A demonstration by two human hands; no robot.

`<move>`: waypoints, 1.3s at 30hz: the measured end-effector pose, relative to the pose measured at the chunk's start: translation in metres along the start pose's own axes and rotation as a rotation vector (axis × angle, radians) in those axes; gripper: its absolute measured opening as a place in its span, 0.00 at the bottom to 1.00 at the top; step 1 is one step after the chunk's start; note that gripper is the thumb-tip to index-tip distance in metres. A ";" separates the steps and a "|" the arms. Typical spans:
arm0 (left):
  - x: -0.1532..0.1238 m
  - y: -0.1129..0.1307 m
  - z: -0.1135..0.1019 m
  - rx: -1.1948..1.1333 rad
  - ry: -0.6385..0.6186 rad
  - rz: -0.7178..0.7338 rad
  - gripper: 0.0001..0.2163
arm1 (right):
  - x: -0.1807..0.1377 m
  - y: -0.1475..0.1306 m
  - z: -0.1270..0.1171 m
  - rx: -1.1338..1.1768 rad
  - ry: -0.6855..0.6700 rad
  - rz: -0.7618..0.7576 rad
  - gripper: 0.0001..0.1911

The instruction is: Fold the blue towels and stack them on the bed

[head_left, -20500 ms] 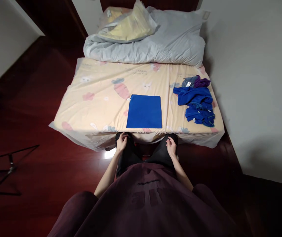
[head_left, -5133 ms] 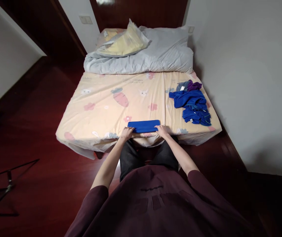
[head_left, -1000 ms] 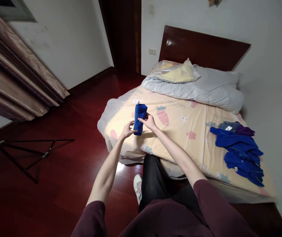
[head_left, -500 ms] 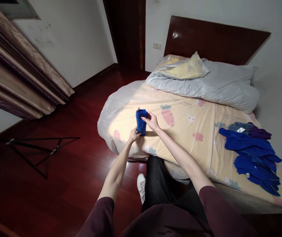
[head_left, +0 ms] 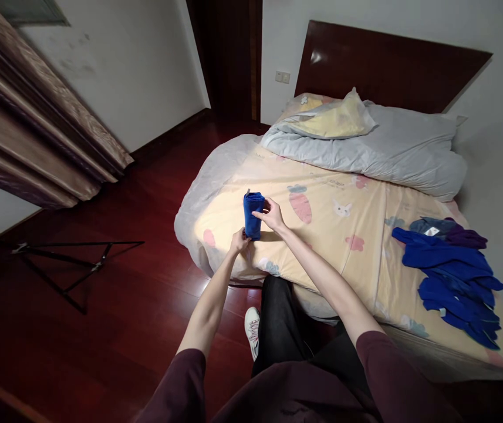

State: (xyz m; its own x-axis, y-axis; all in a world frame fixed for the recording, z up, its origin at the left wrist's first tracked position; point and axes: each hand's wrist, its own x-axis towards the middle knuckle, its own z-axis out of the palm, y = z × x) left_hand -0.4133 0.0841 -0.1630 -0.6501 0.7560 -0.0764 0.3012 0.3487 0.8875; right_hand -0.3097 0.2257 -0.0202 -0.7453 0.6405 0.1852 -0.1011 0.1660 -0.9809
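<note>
At far left, a shiny striped curtain (head_left: 35, 129) hangs to a dark red floor (head_left: 154, 217), where the thin black legs of a stand (head_left: 70, 264) spread out, well apart from your work.

Toward the middle, your left hand (head_left: 239, 240) is low at the near left corner of the bed (head_left: 321, 235). Its fingers are drawn narrow on the bottom left edge of a blue cloth bundle (head_left: 253, 218); those behind the cloth are hidden. The bundle is compact and upright over the patterned sheet, layered edges at the top and a small pale tag (head_left: 247, 192) poking up from the upper left corner. Whether its base bears fully on the bed, you cannot tell from this angle.

Just right of it, your right hand (head_left: 273, 216) holds the upper part, thumb across the near face, the other fingers partly hidden behind the right edge.

To steady it well, keep the left hand as support at the base and press lightly with the right, so the layers likely stay together without buckling. Squaring the bottom edge should help it stand; the soft bed may let it lean.

At far right, crumpled blue and purple cloths (head_left: 453, 270) lie well apart from both hands.
</note>
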 end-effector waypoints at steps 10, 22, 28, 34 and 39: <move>0.002 -0.006 0.002 0.003 0.011 -0.012 0.16 | -0.001 0.000 0.001 0.002 0.006 0.015 0.27; -0.003 0.002 -0.003 0.014 0.074 -0.006 0.26 | -0.003 -0.002 0.000 -0.077 -0.008 -0.027 0.40; -0.073 0.003 0.011 0.046 0.411 -0.040 0.31 | -0.060 0.019 -0.026 -0.193 0.168 0.079 0.57; -0.279 0.006 0.122 0.236 -0.122 -0.004 0.21 | -0.276 0.085 -0.073 -0.129 0.262 0.362 0.34; -0.355 0.025 0.163 0.359 -0.569 0.229 0.14 | -0.441 0.106 -0.128 -0.089 0.317 0.635 0.18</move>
State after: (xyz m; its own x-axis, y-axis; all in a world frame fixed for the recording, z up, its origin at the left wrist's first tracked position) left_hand -0.0613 -0.0859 -0.1876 -0.1075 0.9700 -0.2178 0.6617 0.2333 0.7125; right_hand 0.0927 0.0563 -0.1982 -0.4131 0.8186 -0.3990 0.3533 -0.2597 -0.8987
